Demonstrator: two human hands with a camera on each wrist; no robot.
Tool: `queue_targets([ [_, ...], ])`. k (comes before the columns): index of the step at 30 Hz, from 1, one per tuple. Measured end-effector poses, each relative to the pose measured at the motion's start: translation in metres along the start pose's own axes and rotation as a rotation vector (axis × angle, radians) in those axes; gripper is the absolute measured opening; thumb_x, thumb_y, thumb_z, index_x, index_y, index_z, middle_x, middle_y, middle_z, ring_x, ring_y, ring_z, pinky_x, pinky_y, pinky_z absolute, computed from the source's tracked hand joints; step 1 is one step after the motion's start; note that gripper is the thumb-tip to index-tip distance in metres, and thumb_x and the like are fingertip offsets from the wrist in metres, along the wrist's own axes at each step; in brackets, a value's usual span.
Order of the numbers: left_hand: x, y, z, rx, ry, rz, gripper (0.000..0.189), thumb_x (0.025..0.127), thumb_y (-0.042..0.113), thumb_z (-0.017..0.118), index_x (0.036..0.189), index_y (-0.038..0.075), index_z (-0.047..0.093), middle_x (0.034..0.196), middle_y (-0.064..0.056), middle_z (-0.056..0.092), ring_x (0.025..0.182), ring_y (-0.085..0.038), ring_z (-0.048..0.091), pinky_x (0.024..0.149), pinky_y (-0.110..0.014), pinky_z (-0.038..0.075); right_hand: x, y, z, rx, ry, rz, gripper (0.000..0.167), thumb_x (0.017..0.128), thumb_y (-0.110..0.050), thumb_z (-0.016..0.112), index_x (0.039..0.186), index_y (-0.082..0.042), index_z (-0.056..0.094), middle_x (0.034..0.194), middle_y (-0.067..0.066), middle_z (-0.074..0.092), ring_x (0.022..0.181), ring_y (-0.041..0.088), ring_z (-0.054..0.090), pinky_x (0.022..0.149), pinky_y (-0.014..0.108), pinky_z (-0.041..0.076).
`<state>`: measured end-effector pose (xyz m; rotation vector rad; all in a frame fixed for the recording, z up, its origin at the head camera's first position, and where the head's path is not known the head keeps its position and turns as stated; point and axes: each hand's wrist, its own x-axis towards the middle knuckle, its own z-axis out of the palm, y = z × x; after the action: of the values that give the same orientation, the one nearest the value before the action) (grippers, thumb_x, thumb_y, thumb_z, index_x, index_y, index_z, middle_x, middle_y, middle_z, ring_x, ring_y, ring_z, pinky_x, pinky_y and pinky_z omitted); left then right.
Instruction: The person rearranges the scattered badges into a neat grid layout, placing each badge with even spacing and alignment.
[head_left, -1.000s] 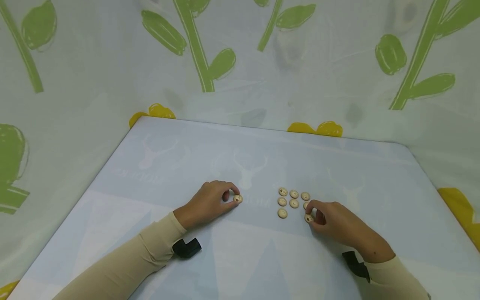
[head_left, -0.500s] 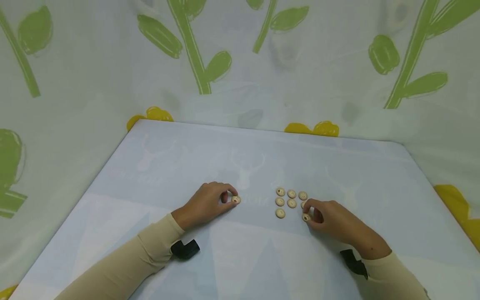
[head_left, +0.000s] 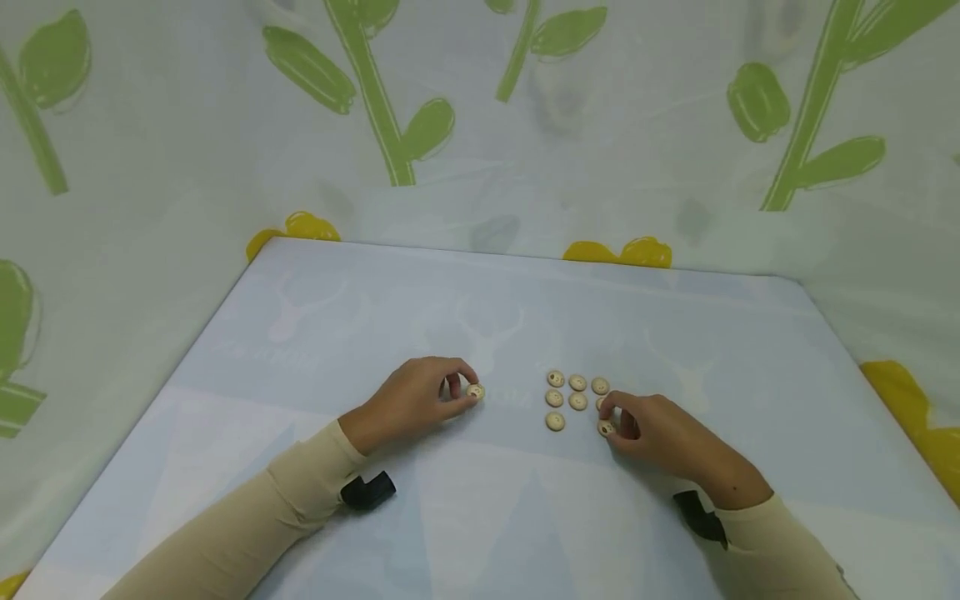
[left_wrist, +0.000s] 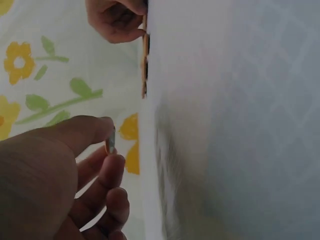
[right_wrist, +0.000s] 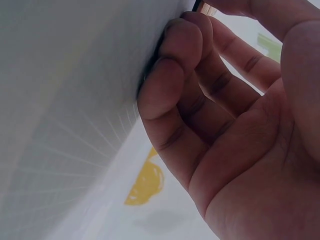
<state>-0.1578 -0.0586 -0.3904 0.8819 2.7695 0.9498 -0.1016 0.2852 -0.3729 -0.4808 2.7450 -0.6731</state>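
Note:
In the head view my left hand (head_left: 416,396) pinches a round beige button (head_left: 476,391) between thumb and index finger. The left wrist view shows this button (left_wrist: 110,142) edge-on, held off the tabletop. To the right, my right hand (head_left: 663,437) pinches another button (head_left: 606,427) at the near right corner of a small grid of buttons (head_left: 577,402) lying flat in rows. Its fingers partly cover the button just behind. In the right wrist view, the right hand's curled fingers (right_wrist: 162,87) rest close to the tabletop, and a button edge barely shows at the top.
The tabletop (head_left: 480,517) has a pale blue and white cloth with faint deer prints. Behind it hangs a curtain (head_left: 480,208) with green leaves and yellow flowers. A black wrist strap piece (head_left: 367,492) sits below the left sleeve.
My left hand has shifted slightly right toward the grid with its button. The right hand stays at the same button. The head view has moved a little.

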Motion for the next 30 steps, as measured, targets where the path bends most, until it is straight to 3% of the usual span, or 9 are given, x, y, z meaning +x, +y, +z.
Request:
queue_targets([
  [4,0.008,0.011,-0.001,0.027,-0.014,0.057,0.018,0.089,0.031,0.076,0.103,0.023,0.07,0.077,0.014,0.061,0.059,-0.002,0.047,0.058,-0.019,0.041,0.0,-0.001,0.001,-0.001,0.009,0.004,0.014,0.091,-0.012,0.07,0.103,-0.014,0.063,0.068,-0.008,0.055,0.059,0.004,0.047,0.055,0.023,0.041],
  [15,0.027,0.044,0.001,0.011,-0.035,0.082,0.02,0.089,0.031,0.076,0.106,0.024,0.07,0.079,0.013,0.062,0.066,-0.006,0.051,0.059,-0.021,0.042,0.003,0.0,0.003,-0.022,0.015,0.002,0.015,0.09,-0.011,0.07,0.103,-0.015,0.062,0.066,-0.009,0.054,0.058,0.004,0.046,0.054,0.022,0.041],
  [24,0.037,0.058,0.014,0.052,-0.081,0.148,0.021,0.09,0.033,0.075,0.108,0.023,0.071,0.077,0.014,0.062,0.06,-0.004,0.046,0.058,-0.019,0.039,0.002,-0.001,0.003,-0.002,0.002,0.007,0.016,0.09,-0.011,0.07,0.104,-0.014,0.062,0.067,-0.008,0.055,0.058,0.004,0.047,0.054,0.023,0.042],
  [30,0.043,0.067,0.022,0.072,-0.13,0.15,0.021,0.09,0.034,0.074,0.108,0.023,0.071,0.075,0.015,0.061,0.062,-0.004,0.048,0.059,-0.019,0.038,0.001,-0.003,0.003,-0.001,0.007,0.01,0.017,0.089,-0.01,0.071,0.104,-0.014,0.063,0.067,-0.008,0.055,0.059,0.004,0.047,0.055,0.023,0.042],
])
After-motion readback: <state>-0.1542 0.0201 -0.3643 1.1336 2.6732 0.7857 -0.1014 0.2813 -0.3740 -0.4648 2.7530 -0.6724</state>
